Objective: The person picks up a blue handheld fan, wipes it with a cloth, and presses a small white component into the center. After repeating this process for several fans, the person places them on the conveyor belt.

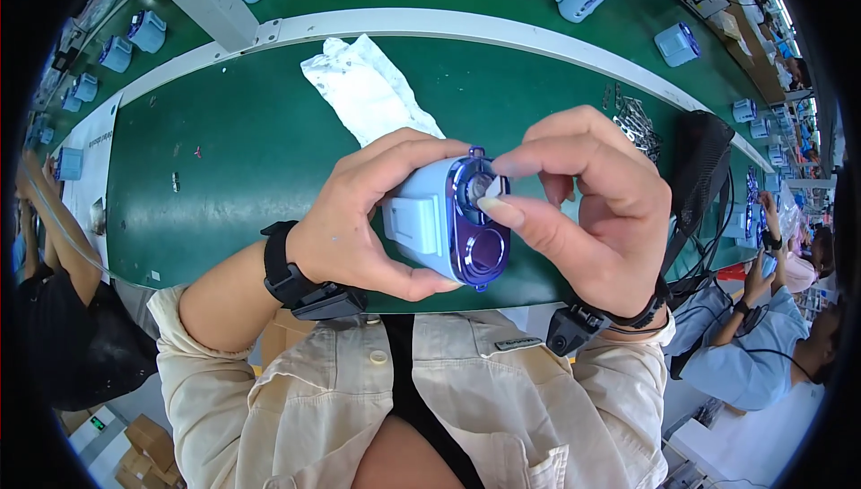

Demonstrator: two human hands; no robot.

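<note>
While your left hand (345, 211) grips the pale-blue device (415, 225) around its housing, thumb on the near side and fingers on the far side, its glossy purple face (480, 256) points to your right. You hold the device in front of your chest, over the near part of the green worktop (224, 193). Your right hand (614, 211) brings bent thumb and forefinger to the face's round window; a small white piece (494, 186) shows between their tips, but whether you pinch it cannot be told. Beyond, a crumpled white wrapper (368, 86) lies near small metal parts (637, 128), heaped farther right.
</note>
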